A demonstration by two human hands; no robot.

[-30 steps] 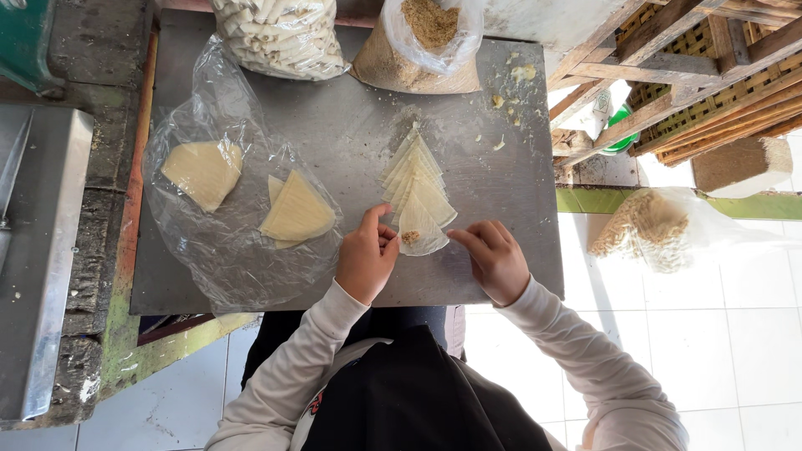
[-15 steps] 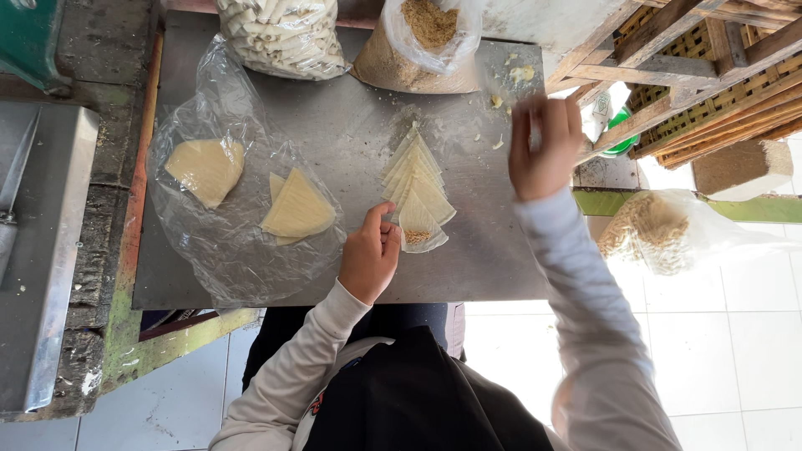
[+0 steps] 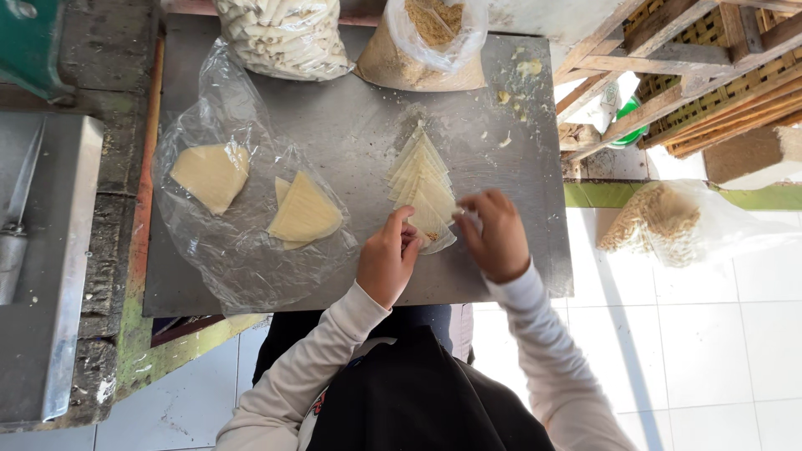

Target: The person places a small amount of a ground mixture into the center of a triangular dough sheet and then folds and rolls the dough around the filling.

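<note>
Pale yellow wrappers [image 3: 424, 188], grey metal table [image 3: 351, 134], clear plastic sheet [image 3: 242, 259].

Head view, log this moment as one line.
left hand: on wrapper stack | right hand: at stack's near end | surface: metal table

At the far edge of the grey surface [image 3: 351, 125] stand two clear plastic bags: the left bag [image 3: 284, 33] is full of pale rolled pieces, and the right bag [image 3: 426, 42] holds brown crumbs. A flat clear plastic sheet [image 3: 242, 242] lies on the left. Another clear bag of brownish filling [image 3: 668, 221] lies on the floor at the right.
</note>
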